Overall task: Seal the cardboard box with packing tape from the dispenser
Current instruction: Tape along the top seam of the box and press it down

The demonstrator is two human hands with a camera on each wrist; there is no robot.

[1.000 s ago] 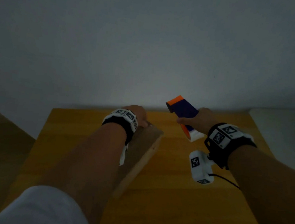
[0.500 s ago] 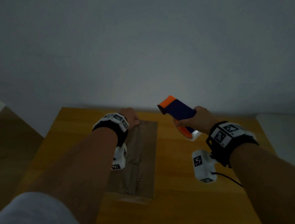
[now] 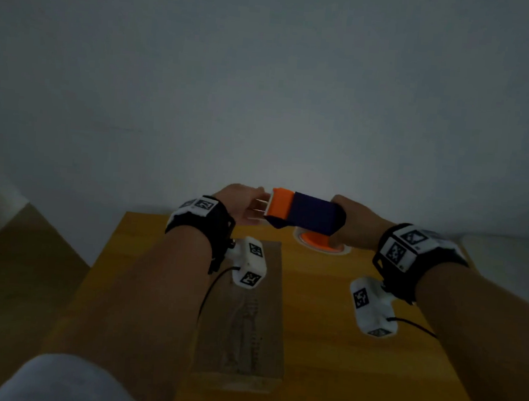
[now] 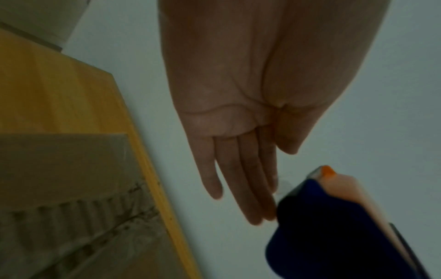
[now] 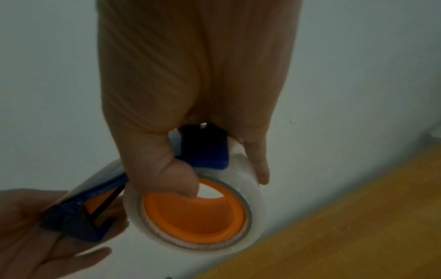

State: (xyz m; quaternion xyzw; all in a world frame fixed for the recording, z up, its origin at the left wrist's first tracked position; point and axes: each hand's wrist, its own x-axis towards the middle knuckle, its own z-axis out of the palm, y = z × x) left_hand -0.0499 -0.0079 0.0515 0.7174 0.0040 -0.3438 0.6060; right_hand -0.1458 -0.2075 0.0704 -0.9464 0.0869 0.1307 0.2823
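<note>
A flat brown cardboard box [image 3: 247, 325] lies lengthwise on the yellow wooden table, with a rough seam down its middle; it also shows in the left wrist view [image 4: 59, 169]. My right hand [image 3: 353, 226] [image 5: 190, 132] grips the blue and orange tape dispenser [image 3: 312, 215] [image 5: 78, 220] in the air beyond the box's far end. The thumb hooks into the orange core of the white tape roll [image 5: 253, 198]. My left hand [image 3: 240, 204] [image 4: 238, 179] has straight fingers that touch the dispenser's [image 4: 334, 236] orange front end.
The table [image 3: 323, 363] stands against a plain pale wall. A white surface [image 3: 506, 251] adjoins it on the right and a lower brown surface [image 3: 15, 259] lies to the left. The lighting is dim.
The box, tilted under my left hand a second ago, now lies flat. My left hand has left it and risen to the dispenser's front end. My right hand has swung the dispenser level towards the left.
</note>
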